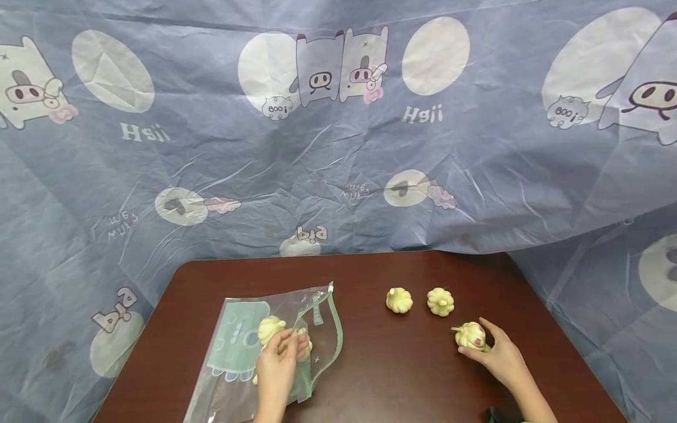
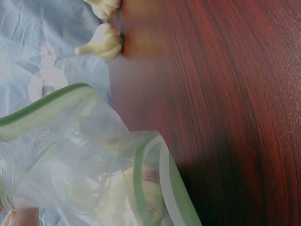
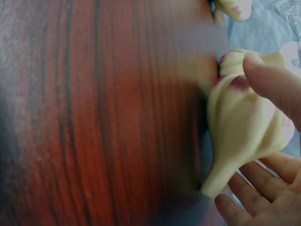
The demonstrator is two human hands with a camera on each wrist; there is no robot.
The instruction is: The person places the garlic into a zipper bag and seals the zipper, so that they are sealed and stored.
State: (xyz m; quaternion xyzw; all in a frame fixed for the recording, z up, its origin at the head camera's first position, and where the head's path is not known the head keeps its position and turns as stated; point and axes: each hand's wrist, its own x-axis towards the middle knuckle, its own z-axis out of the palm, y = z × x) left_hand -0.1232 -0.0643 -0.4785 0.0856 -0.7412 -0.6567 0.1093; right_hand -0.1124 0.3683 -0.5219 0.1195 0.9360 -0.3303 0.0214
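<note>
Garlic bulb [image 1: 469, 335] in right grip [image 1: 502, 357]

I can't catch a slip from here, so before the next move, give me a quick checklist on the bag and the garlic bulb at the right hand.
1. Bag mouth open: ok; its green edges stand apart.
2. Left hand steadying the bag: ok; fingers pinch it near the mouth.
3. Right hand on the garlic bulb: ok; thumb and fingers are around it.
4. That bulb lifted off the table: cannot tell.
5. That bulb at the bag mouth: not ok; it is well to the right.
6. Loose bulbs out of the way: ok, probably; both sit farther back.
</note>
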